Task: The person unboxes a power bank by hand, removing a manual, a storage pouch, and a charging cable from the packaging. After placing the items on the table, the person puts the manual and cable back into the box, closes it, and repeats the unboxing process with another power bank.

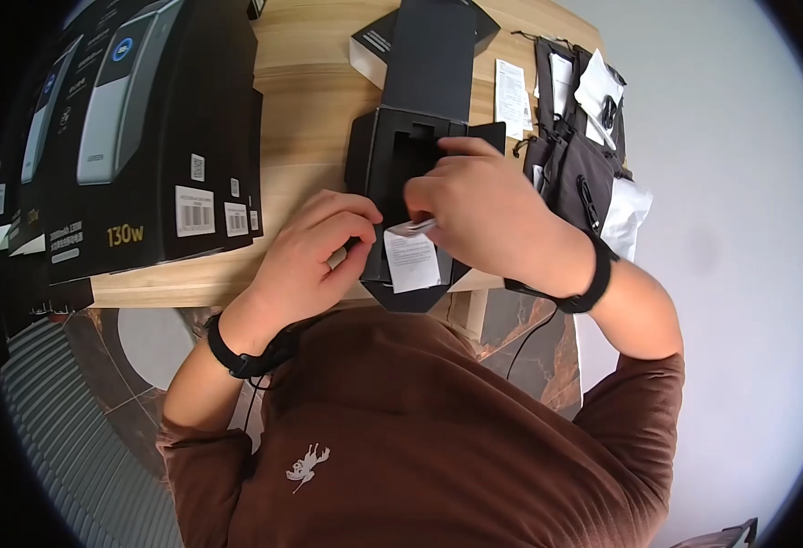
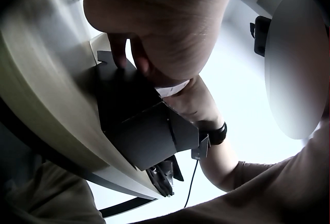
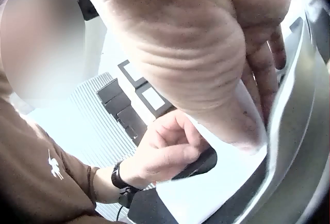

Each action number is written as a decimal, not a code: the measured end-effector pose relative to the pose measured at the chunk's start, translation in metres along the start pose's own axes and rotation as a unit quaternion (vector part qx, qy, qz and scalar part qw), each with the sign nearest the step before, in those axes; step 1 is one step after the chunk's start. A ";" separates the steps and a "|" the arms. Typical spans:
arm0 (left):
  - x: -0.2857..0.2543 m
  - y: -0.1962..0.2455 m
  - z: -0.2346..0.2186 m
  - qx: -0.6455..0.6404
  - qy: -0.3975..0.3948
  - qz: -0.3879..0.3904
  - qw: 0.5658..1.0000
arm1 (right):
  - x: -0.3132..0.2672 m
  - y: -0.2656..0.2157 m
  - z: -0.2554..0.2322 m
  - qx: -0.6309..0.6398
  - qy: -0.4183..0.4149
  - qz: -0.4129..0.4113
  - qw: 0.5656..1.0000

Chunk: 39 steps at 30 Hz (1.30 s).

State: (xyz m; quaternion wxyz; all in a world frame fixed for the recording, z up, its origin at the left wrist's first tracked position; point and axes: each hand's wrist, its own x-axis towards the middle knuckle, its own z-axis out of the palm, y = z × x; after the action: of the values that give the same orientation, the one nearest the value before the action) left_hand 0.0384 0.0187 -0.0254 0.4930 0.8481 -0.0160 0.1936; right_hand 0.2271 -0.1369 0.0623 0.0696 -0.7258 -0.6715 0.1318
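Observation:
A black cardboard box lies open on the table, its long lid panel folded back and a recessed insert inside. At the box's near left edge, my left hand grips the side with bent fingers and thumb. Over the opening, my right hand pinches a white printed leaflet, whose lower part hangs at the near end of the box. In the right wrist view the leaflet shows broad and white beneath the thumb. The right index finger reaches toward the far part of the insert.
Large black power bank boxes stand on the left. Another dark box lies behind the lid. At right are a printed sheet, dark drawstring pouches and a white plastic bag. The table's front edge runs near my body.

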 end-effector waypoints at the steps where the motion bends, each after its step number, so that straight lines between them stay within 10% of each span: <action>1: 0.000 0.000 0.000 -0.005 0.008 -0.004 1.000 | -0.004 0.002 -0.005 0.019 0.036 -0.014 0.999; 9: 0.010 0.021 -0.010 -0.092 0.024 -0.084 0.992 | -0.032 0.008 -0.037 0.093 0.159 -0.054 0.981; 15: 0.040 0.077 -0.008 0.094 0.048 0.056 0.993 | -0.048 -0.017 -0.055 0.112 0.088 -0.047 0.989; 17: 0.023 0.084 -0.014 0.112 -0.023 -0.010 0.993 | -0.056 -0.024 -0.054 0.182 0.117 -0.059 0.975; 19: 0.014 0.080 -0.019 0.032 -0.047 -0.108 0.992 | -0.071 -0.022 -0.062 0.226 0.103 -0.022 0.968; 24: 0.034 0.078 -0.002 -0.267 0.041 -0.222 0.937 | -0.130 0.048 -0.069 0.213 0.378 0.135 0.891; 28: 0.044 0.079 0.010 -0.318 0.009 -0.242 0.917 | -0.188 0.104 -0.037 0.108 0.274 0.366 0.883; 33: 0.080 0.117 0.045 -0.279 -0.059 -0.258 0.923 | -0.205 0.116 0.014 0.041 0.179 0.430 0.884; 39: 0.140 0.141 0.117 -0.317 -0.075 -0.277 0.904 | -0.211 0.122 0.025 0.151 0.307 0.388 0.856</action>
State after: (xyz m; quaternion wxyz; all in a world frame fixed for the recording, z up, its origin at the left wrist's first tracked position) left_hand 0.1742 -0.1298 0.0887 0.7672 0.6290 0.1221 -0.0305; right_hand 0.3231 -0.3587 0.0253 0.3240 -0.9117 -0.2519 0.0182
